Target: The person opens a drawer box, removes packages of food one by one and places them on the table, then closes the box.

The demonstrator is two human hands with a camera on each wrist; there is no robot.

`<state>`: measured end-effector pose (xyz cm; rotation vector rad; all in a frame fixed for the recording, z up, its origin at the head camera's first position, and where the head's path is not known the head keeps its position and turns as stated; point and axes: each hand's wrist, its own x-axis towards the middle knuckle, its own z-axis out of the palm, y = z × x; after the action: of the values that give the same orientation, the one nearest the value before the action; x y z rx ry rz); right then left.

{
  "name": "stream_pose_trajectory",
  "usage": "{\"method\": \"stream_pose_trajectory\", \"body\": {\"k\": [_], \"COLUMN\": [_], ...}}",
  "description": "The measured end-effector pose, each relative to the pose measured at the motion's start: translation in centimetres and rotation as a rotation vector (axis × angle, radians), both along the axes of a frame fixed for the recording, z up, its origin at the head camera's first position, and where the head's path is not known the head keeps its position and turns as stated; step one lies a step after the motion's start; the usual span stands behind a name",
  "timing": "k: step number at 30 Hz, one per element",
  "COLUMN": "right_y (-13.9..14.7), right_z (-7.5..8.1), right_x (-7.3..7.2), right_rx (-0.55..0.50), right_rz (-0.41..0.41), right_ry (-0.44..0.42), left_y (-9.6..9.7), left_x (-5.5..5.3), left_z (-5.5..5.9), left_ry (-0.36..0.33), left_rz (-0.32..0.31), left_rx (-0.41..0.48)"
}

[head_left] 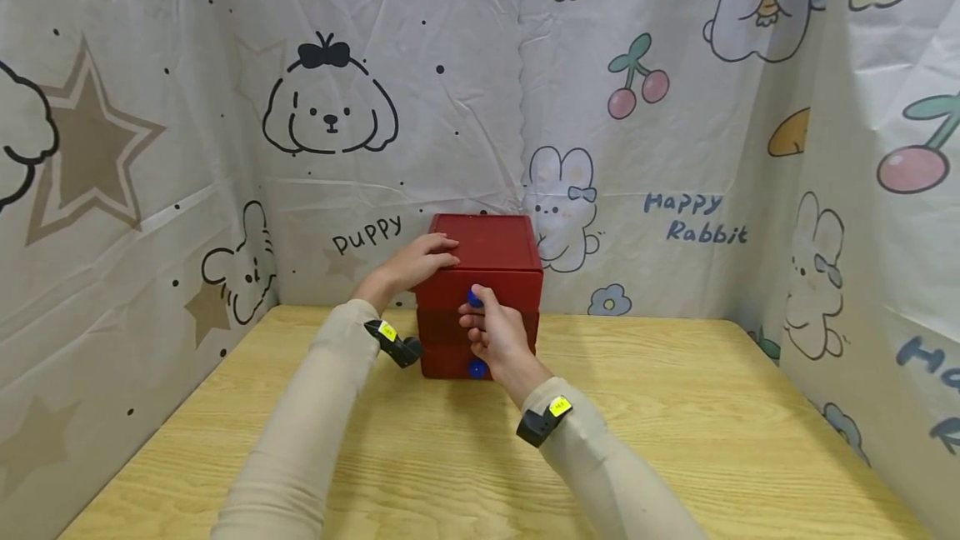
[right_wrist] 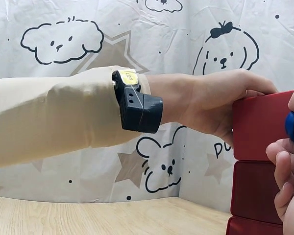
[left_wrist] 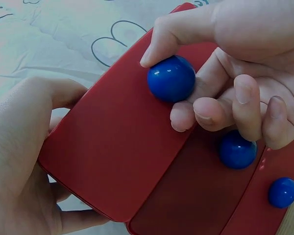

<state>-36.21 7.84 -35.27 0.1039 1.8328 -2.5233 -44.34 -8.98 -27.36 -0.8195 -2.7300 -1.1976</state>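
A red three-drawer box [head_left: 480,244] with round blue knobs stands at the back of the table. My right hand [head_left: 502,336] pinches the top drawer's blue knob [left_wrist: 171,78], thumb on its upper side and index finger beneath. The other right fingers are loosely curled in front of the darker middle front, near the middle knob [left_wrist: 237,149]. With my left hand [head_left: 412,265] I hold the box's upper left corner; fingers lie over its top and the hand wraps its left side. The bottom knob [head_left: 477,368] shows low on the box.
Light wood-grain table [head_left: 450,473] lies under the box and both forearms. A white cloth [head_left: 450,107] printed with cartoon animals, flowers and stars hangs behind the box and along both sides. Each wrist carries a black camera [right_wrist: 141,110].
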Motion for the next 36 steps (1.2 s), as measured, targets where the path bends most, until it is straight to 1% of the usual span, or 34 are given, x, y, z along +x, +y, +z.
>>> {"method": "stream_pose_trajectory", "body": {"k": [3,18,27,33,36], "right_y": [-0.02,-0.05,-0.01,-0.06,-0.08], "right_z": [-0.03,-0.26,-0.47,-0.56,-0.66], "right_x": [0.03,0.41,0.56,0.65,0.73], "right_rx": [0.003,0.017,0.02,0.011,0.012], "right_rz": [0.0,-0.003,-0.006,-0.005,-0.007], "right_ry": [0.003,0.016,0.031,0.036,0.039], "left_y": [-0.06,-0.27,-0.11,-0.04,0.01], "left_x": [0.03,0.05,0.04,0.06,0.01], "left_z": [0.12,0.03,-0.01,0.01,-0.01], "left_ry": [-0.022,-0.064,-0.056,-0.037,-0.039], "left_rz": [0.008,0.015,0.002,0.004,0.002], "left_rx": [-0.012,-0.028,-0.01,-0.008,-0.005]}}
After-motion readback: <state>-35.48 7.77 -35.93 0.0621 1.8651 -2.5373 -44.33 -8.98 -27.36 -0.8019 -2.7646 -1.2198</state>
